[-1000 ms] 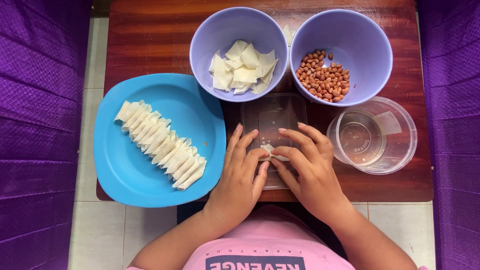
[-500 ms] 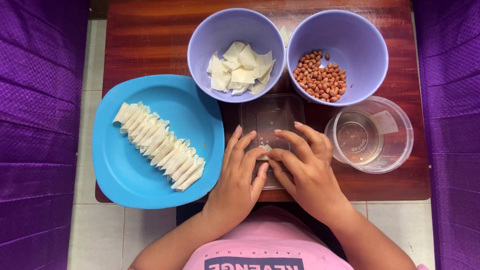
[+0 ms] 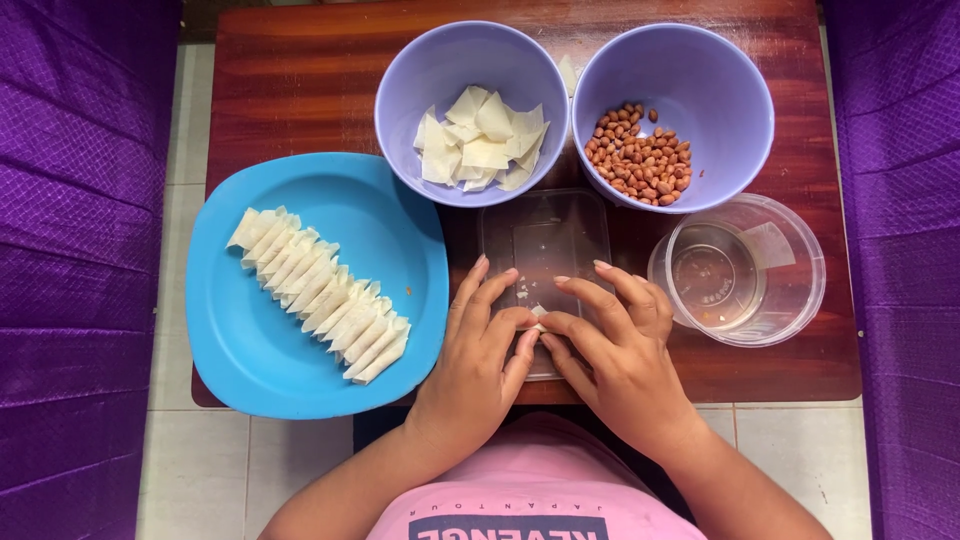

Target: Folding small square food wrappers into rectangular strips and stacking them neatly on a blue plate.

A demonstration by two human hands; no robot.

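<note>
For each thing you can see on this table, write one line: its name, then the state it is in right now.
Left hand: fingers pressing a small wrapper piece.
Right hand: fingertips on the same piece.
Clear lid: flat, under the hands.
Blue plate: holds a row of folded wrappers.
Left bowl: partly filled with wrapper squares.
Right bowl: holds peanuts.
Clear tub: open, nearly empty.

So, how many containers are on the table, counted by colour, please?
Lilac bowls: 2, one with wrapper squares, one with peanuts
Blue plate: 1
Clear round tub: 1
Clear flat lid: 1
Total: 5
</note>
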